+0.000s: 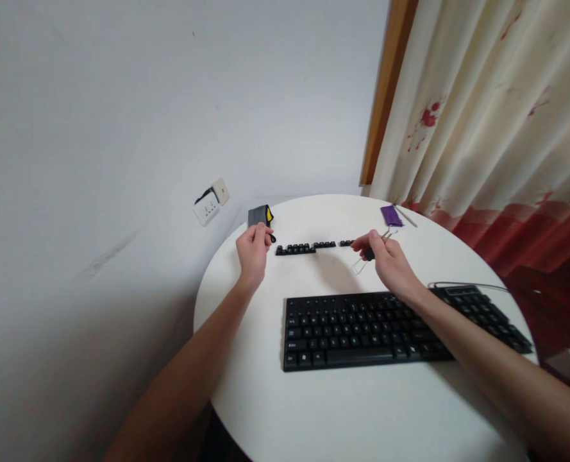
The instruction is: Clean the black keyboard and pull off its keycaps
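My right hand (385,256) is closed around a wire keycap puller (358,265) with a dark middle. Wire loops stick out from both sides of the fingers, above the back edge of a black keyboard (361,328). My left hand (252,251) is raised over the table's left side with its fingers pinched together. A small black loop shows beside its fingertips; whether it is held cannot be made out. Just behind that hand lies a grey cloth (257,215) with a yellow part. Several loose black keycaps (298,249) stand in rows between my hands, behind the keyboard.
The round white table (265,410) stands against a white wall with a socket (206,210). A purple cloth (391,216) and a thin stick (406,216) lie at the back right. The keyboard cable (467,283) runs along the right. A curtain (486,115) hangs beyond.
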Demonstrator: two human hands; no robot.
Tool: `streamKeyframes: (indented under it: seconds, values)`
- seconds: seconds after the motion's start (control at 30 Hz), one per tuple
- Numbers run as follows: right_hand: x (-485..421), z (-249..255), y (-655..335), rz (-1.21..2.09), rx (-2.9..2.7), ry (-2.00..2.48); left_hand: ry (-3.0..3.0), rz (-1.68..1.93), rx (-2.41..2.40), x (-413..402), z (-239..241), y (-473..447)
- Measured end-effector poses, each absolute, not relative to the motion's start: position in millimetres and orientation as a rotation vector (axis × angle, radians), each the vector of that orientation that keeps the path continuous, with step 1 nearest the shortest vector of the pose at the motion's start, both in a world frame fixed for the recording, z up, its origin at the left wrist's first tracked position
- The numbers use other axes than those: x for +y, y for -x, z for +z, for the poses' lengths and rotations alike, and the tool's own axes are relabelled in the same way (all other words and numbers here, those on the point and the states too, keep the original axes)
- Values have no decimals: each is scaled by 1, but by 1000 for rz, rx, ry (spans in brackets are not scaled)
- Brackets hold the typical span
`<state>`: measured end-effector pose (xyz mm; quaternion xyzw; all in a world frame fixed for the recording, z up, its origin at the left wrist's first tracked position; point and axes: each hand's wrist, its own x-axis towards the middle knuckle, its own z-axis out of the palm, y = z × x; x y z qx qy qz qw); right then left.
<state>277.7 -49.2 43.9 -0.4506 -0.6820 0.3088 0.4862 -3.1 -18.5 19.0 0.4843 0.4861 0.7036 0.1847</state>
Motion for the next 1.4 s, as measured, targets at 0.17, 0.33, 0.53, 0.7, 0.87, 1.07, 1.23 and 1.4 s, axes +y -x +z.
streamKeyframes:
  seconds: [0.17,0.33,0.53,0.7,0.87,1.07,1.23,1.4]
  values:
    - [-52,30,-275,834,-1681,1110,-1544,1562,1797,-2,-3,27]
    - [-55,26,-275,855,-1711,1142,-1654,1039,2094,5,-26,42]
    - [-57,26,-277,867,-1706,1156,-1668,942,2115,7,-33,44]
    - [-57,23,-278,891,-1715,1149,-1702,939,2144,8,-34,41]
    - [-57,23,-278,909,-1712,1142,-1694,905,2172,6,-30,37]
    - [-57,23,-278,909,-1720,1151,-1689,887,2182,4,-26,34]
    - [-57,23,-279,915,-1725,1161,-1697,883,2182,3,-26,33]
    - [-57,23,-279,919,-1725,1158,-1713,891,2186,3,-28,33]
